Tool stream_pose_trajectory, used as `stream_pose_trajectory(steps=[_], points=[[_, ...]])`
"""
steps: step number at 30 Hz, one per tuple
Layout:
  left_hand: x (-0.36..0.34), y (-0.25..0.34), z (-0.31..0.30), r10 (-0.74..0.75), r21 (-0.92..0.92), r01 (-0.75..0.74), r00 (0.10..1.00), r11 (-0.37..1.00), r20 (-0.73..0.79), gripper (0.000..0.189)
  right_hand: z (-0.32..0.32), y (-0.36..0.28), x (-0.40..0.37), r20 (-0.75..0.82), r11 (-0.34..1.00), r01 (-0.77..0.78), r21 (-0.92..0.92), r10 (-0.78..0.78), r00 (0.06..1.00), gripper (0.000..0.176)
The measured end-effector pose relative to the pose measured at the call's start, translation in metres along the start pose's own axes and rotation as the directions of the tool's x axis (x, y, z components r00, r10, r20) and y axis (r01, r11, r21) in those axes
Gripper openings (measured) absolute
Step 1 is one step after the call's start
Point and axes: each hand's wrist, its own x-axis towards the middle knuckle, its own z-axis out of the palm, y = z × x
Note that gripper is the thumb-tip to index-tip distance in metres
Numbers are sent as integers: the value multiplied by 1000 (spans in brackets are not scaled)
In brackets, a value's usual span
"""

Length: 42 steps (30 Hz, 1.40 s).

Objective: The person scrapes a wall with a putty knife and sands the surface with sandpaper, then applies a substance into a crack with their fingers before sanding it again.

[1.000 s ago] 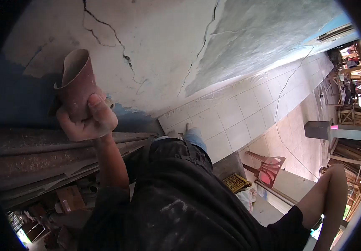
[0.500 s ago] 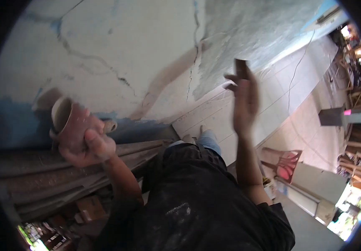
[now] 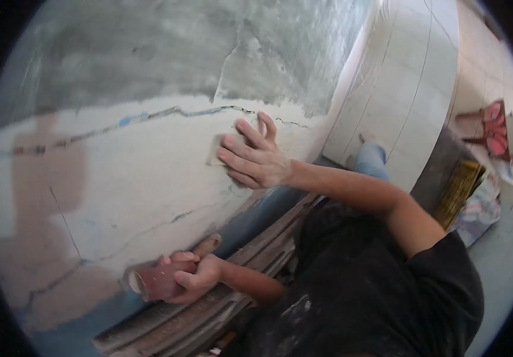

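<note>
Sandpaper: one sheet under right hand, one roll in left hand

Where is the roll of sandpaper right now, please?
The roll of sandpaper sits low in the head view, left of centre, gripped in the left hand near the base of the cracked wall, below the right hand.

Looks out from the person's head, forward and down, rolled sideways. Faces the cracked wall from close up. Frames the right hand near centre, the left hand with its sandpaper roll lower down, tiled floor at upper right.
</note>
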Motion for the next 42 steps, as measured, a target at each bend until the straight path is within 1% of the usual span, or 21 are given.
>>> stream_pose_trajectory(steps=[1,2,4,6,9,10,12,16,19,20,23,24,26,28,31,32,35,37,39,40,42], points=[[0,5,5,-12,-11,12,1000,1000,-5,54,8,5,-19,10,999,-15,28,15,1000,53],[0,9,8,-4,1,4,1000,1000,-10,54,13,8,-37,47,1000,-18,17,17,999,61],[-2,14,15,3,35,-2,1000,999,-31,52,13,1,-33,54,996,-63,68,59,997,61],[-3,12,17,15,47,-15,1000,999,3,51,10,-4,-20,49,988,-96,123,91,995,61],[-4,16,16,38,81,-40,999,996,23,47,5,-12,12,27,985,-110,134,107,994,62],[-4,17,17,44,87,-46,999,995,23,46,11,-10,11,-15,993,-79,92,81,997,62],[-4,19,21,56,99,-57,998,993,11,43,12,-6,-10,5,989,-114,92,114,993,62],[-5,20,24,55,95,-51,998,994,-41,41,24,3,-62,22,989,-124,85,122,992,62],[-3,16,20,68,103,-69,998,992,14,42,12,-6,-17,9,977,-181,112,181,984,62],[-4,16,20,71,107,-72,997,992,11,43,12,-8,-1,-15,980,-176,93,178,984,62],[-2,16,21,82,111,-82,997,990,5,43,12,-4,6,-28,993,-102,62,104,994,63],[-2,17,21,75,116,-75,997,990,3,43,10,1,-4,4,996,-85,38,85,996,63],[-4,18,22,59,96,-58,998,994,-7,41,10,10,-52,57,994,-112,-9,112,992,64],[-4,16,20,54,56,-54,998,997,-8,38,10,14,-64,98,991,-128,-37,131,987,66],[-4,18,21,72,129,-76,997,989,36,44,-1,5,-11,70,975,-216,46,213,975,61],[-3,20,19,73,136,-78,996,988,43,43,-3,7,10,23,981,-186,46,185,982,59],[-3,20,24,72,104,-73,997,992,18,41,7,22,7,-55,998,-49,-34,47,997,56],[-4,19,24,67,51,-66,998,997,-17,37,14,30,-14,-83,996,-73,-45,70,994,52],[-5,21,24,49,54,-49,999,997,-12,37,16,31,-24,-96,991,-131,-19,129,987,51],[-5,21,23,43,57,-43,999,997,-4,37,20,31,-28,-131,994,-110,-28,106,986,49],[-4,18,20,44,49,-45,999,998,22,37,15,30,-27,-159,983,-172,71,181,971,51]])
